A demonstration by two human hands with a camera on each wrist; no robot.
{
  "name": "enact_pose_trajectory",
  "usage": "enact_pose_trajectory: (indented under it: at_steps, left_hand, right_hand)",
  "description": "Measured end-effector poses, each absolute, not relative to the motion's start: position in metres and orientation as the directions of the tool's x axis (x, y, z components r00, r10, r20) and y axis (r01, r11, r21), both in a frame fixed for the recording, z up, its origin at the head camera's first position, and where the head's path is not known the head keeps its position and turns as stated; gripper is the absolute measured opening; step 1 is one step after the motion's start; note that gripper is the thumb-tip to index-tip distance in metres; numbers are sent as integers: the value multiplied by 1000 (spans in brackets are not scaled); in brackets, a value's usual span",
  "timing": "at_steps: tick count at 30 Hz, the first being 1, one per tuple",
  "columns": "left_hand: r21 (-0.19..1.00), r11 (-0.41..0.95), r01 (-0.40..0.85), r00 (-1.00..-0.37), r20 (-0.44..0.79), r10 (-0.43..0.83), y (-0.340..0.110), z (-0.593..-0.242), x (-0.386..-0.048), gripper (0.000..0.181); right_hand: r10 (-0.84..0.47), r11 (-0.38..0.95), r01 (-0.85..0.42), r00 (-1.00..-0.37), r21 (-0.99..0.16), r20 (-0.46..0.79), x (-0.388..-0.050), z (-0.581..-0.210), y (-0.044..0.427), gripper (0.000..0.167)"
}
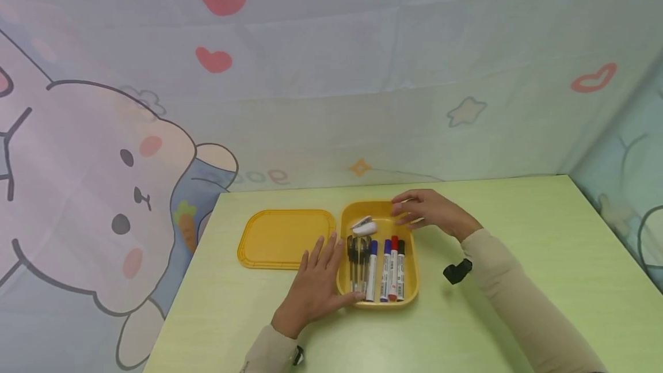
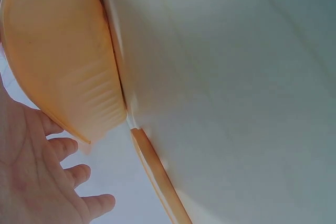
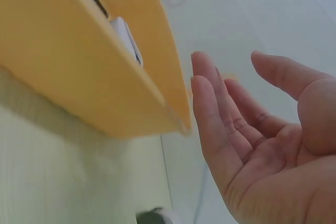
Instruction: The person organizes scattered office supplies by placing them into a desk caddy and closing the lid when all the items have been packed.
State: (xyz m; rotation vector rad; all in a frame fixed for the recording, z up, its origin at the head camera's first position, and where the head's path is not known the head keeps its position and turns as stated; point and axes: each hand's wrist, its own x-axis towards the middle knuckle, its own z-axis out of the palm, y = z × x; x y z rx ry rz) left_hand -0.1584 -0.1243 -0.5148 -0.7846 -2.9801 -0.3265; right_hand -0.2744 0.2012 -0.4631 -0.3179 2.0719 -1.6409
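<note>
A yellow plastic box (image 1: 415, 284) stands on the table with its top uncovered. Inside lie several black-capped pens (image 1: 354, 263), two blue-capped markers (image 1: 385, 272), a red-capped marker (image 1: 393, 269) and a black-capped marker (image 1: 401, 272). Behind them sits a small white object (image 1: 365, 228) with a grey strip, its kind unclear. My left hand (image 1: 313, 292) is spread at the box's left side, the thumb reaching over the near left corner. Over the far right corner hovers my right hand (image 1: 430, 212), fingers loosely bent and holding nothing; the right wrist view shows it apart from the box wall (image 3: 79, 66).
A flat yellow lid (image 1: 287, 239) lies on the light green table (image 1: 497, 212) just left of the box. Behind the table hangs a printed cloth (image 1: 321, 73). A small black device (image 1: 458, 271) appears beside the right forearm.
</note>
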Motion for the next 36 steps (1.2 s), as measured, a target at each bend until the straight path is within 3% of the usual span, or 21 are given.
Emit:
enact_pose_trajectory:
  at_steps: [11, 25, 36]
  left_hand:
    - [195, 848, 493, -870, 109, 481, -125, -516, -159, 115]
    - [187, 851, 491, -871, 106, 480, -124, -514, -158, 115]
    - [205, 851, 484, -875, 99, 473, -125, -515, -158, 115]
  right_hand:
    - [-399, 254, 141, -886, -957, -237, -272, -468, 238, 63]
    - [-315, 200, 219, -909, -955, -274, -269, -491, 285, 59]
    - [-277, 137, 274, -912, -952, -303, -272, -502, 306, 72]
